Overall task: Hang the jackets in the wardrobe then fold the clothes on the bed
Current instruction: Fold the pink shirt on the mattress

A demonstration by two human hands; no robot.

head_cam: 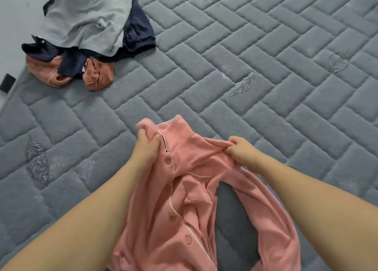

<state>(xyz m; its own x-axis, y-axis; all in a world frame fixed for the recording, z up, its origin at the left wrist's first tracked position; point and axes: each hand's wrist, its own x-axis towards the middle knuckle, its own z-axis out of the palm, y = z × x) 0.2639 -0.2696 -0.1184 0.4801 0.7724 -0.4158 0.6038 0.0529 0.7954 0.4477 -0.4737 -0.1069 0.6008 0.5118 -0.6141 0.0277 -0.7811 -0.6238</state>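
pink pyjama shirt (196,189) near centre on bed (266,66), left hand (146,146) and right hand (241,148) gripping collar end; not yet folded. unfolded pile (86,35) far left; wardrobe unseen.

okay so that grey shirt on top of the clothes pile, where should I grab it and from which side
Probably pinch the grey shirt along its near hem, the loose edge draped over the navy clothes, coming from the side nearest you. It lies on top of the pile, so it should lift off without dragging the rest. Both hands currently grip the pink pyjama top, so free one first.
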